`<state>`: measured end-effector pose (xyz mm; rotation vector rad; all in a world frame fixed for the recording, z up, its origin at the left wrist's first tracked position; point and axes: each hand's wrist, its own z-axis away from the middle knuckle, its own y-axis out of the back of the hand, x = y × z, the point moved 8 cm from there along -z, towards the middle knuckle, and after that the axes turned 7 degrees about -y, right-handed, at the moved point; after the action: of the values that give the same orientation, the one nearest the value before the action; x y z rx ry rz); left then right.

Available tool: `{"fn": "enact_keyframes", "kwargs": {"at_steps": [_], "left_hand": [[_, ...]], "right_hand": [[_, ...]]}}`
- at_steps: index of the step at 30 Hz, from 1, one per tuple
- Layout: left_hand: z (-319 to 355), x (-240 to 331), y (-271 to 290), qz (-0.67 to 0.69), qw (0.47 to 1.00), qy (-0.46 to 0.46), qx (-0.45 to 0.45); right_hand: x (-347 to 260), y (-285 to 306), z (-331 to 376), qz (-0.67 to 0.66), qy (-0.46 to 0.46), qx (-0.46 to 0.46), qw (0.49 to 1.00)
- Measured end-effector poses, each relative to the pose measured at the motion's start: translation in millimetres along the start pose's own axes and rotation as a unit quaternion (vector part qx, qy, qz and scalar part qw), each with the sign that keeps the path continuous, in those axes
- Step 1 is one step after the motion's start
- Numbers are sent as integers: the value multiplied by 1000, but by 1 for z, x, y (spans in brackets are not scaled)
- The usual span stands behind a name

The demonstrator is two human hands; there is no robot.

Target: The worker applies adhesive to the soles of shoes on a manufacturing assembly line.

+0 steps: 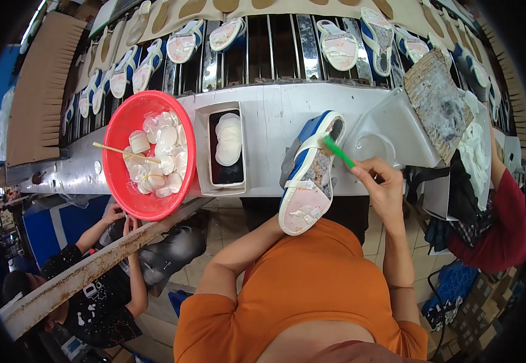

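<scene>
A white-and-blue sandal (311, 172) is tilted up at the table's front edge, its bare insole side facing me. Inside it I see a rough grey patch and a pink heel area. My left forearm reaches up behind the sandal and supports it; the fingers of my left hand are hidden by it. Pinched in my right hand (384, 184) is a green-handled brush (339, 152), whose tip meets the sandal near the front strap.
Left on the table stand a red basin (111, 127) of whitish round pads with a stick, and a white box (243, 181) of white discs. A plastic container (375, 121) and a worn board (438, 103) lie right. Sandals line the conveyor (275, 54). People (87, 296) work on both sides.
</scene>
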<state>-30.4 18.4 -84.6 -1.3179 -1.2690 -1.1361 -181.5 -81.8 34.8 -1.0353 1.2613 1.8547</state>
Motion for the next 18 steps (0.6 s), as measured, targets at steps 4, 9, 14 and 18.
{"fn": "enact_keyframes", "kwargs": {"at_steps": [4,9,14,18], "left_hand": [[-4,0,-2,3,1000,-4,1],[-8,-1,-4,5,1000,-7,4],[-14,-1,-6,16,1000,-13,8],[-20,-1,-7,26,999,-19,12]], "right_hand": [[2,-8,8,-48,-29,-59,997],[-39,-12,29,-6,83,-49,995],[-70,-13,44,75,186,-34,979],[-62,-1,38,67,131,40,988]]}}
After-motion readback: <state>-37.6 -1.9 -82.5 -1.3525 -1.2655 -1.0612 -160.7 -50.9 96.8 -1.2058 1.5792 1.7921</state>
